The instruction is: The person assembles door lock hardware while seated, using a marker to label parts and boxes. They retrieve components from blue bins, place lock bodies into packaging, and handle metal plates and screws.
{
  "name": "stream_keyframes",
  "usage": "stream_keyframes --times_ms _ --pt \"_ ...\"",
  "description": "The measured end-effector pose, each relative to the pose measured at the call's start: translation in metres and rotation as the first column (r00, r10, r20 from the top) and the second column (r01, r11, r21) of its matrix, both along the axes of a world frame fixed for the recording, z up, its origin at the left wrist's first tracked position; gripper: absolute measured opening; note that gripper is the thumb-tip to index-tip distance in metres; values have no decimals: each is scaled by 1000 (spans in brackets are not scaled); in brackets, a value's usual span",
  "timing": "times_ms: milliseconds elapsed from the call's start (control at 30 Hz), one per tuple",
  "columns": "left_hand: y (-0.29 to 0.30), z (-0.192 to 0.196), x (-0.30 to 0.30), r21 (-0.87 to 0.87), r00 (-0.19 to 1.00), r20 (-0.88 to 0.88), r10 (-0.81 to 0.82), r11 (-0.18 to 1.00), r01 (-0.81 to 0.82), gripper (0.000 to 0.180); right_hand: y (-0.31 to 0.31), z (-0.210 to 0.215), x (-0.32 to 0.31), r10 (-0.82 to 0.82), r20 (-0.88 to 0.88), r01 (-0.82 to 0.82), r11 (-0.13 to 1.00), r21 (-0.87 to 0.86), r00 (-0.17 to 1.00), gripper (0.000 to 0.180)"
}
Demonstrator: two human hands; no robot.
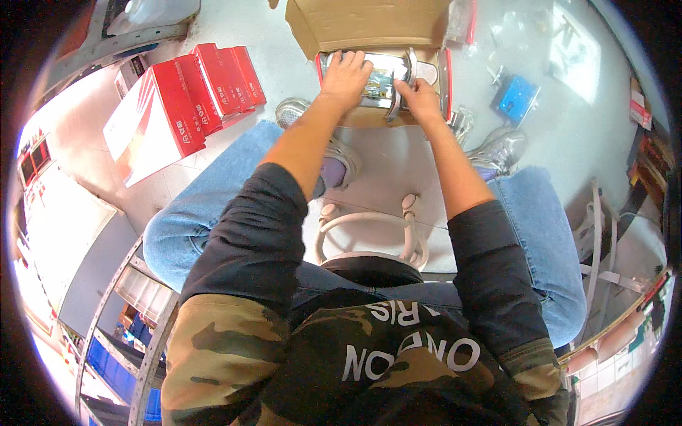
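Observation:
An open cardboard box with red sides lies in front of me, its brown lid folded back. Inside it are a long silver metal plate, a clear plastic packet with small parts, and curved shiny metal handles. Over the left end of the contents, my left hand lies with its fingers spread, pressing on the silver plate. At the box's right side, thumb and fingers of my right hand are closed on a curved handle; its fingertips are partly hidden.
Several red and white boxes stand to the left on the floor. To the right lie a blue packet and clear plastic bags. My shoes flank the box, and a pale stool frame is between my knees. A metal shelf stands lower left.

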State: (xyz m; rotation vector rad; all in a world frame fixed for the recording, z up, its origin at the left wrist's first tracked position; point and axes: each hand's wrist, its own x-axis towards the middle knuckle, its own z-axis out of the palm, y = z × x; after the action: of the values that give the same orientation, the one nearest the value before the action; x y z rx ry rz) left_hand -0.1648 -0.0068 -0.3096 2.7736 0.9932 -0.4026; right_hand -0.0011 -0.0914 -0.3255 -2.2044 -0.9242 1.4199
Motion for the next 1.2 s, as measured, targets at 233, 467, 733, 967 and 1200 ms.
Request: stream_keyframes --times_ms 233,467,733,967,1200 --pt "-3 74 -32 -225 995 17 -95 969 97 57 -10 -6 26 -60 -333 45 998 -52 941 42" --pt "-6 168 -78 -861 847 -84 525 390 -327 64 -17 -1 10 -37 -279 51 998 45 960 27" --pt "-44 86 -24 -894 667 -186 721 158 -420 57 -41 3 3 -138 -397 176 983 60 907 17" --pt "-67 19 18 -806 645 -70 761 339 -486 52 -70 -3 15 122 -220 -57 959 279 968 17" --pt "-77 25 23 -694 698 -114 707 446 -565 52 -15 22 49 -13 -595 -91 985 -144 804 14"
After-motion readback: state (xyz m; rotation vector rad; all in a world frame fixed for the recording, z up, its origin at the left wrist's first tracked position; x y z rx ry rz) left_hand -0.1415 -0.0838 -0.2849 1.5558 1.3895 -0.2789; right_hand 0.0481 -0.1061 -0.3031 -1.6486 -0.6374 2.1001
